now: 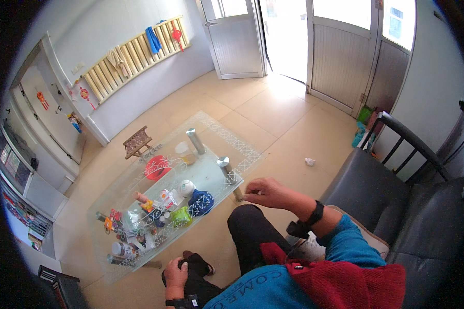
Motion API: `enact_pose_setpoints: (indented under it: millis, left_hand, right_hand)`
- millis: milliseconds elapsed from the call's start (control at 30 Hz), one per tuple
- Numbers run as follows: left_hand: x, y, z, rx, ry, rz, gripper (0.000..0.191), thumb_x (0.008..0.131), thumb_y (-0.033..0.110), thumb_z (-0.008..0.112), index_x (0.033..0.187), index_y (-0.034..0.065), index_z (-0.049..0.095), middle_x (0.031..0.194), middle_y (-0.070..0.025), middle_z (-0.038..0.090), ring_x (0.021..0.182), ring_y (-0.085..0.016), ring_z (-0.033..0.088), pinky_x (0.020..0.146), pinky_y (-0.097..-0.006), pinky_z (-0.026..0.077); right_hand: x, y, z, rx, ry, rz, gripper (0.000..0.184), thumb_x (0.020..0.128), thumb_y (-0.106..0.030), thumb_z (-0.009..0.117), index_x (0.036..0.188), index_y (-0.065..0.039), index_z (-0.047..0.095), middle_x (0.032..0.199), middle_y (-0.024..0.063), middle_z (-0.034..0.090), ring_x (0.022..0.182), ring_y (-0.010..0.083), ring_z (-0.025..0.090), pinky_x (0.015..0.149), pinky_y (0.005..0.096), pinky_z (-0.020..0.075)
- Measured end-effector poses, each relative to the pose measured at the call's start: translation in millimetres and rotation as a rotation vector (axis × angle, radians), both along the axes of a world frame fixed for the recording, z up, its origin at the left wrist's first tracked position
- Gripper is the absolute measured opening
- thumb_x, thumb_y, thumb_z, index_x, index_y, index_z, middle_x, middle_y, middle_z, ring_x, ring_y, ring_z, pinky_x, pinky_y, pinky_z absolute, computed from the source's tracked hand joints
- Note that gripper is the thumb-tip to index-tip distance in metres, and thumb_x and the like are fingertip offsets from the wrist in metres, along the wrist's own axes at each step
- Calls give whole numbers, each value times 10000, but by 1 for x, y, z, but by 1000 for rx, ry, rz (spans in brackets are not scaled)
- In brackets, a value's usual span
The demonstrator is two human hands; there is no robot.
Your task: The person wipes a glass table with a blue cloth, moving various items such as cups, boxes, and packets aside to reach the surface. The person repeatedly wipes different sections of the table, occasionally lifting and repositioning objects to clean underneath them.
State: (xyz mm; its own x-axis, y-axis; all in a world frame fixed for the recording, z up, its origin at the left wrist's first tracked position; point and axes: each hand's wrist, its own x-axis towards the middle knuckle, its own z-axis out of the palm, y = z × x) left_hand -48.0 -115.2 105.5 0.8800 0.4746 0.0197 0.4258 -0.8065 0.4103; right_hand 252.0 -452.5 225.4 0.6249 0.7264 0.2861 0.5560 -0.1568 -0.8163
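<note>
My left hand (176, 273) rests on my left knee in black trousers, thumb apart from the fingers, with nothing seen in it. My right hand (267, 192) is raised above my right knee, just off the right edge of the glass coffee table (220, 148). Its fingers curl towards the thumb, and whether they touch or hold something small cannot be made out. A dark band with a small device (299, 228) circles my right wrist. A red knitted cloth (355, 284) lies against my right side.
On the table's lower shelf stand a white jar (124, 250), a green packet (181, 217), a blue bag (201, 201) and several small items. A red basin (157, 167) and a folding stool (137, 141) are beyond. Crumpled paper (309, 162) lies near the black sofa (357, 189).
</note>
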Motion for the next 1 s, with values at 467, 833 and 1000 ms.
enact_pose_setpoints:
  millis: [467,833,1000]
  left_hand:
    - [11,11,-23,185,14,68,227,719,275,704,813,71,672,834,-141,647,847,-350,598,811,-457,451]
    - [58,4,-12,107,-21,25,190,746,258,712,749,76,656,792,-134,637,778,-357,602,706,-455,471]
    - [78,-6,-7,53,-197,-7,172,780,199,702,698,75,615,740,-119,621,709,-338,597,631,-422,475]
  right_hand:
    - [78,194,15,1005,710,104,211,940,-197,602,826,-20,621,735,58,641,645,114,600,614,259,500]
    - [144,176,-78,997,813,-322,271,918,-255,619,775,-26,605,708,73,621,601,126,560,592,267,465]
    - [154,171,-98,1021,787,-504,234,910,-220,626,758,-48,585,685,55,592,587,125,544,569,260,453]
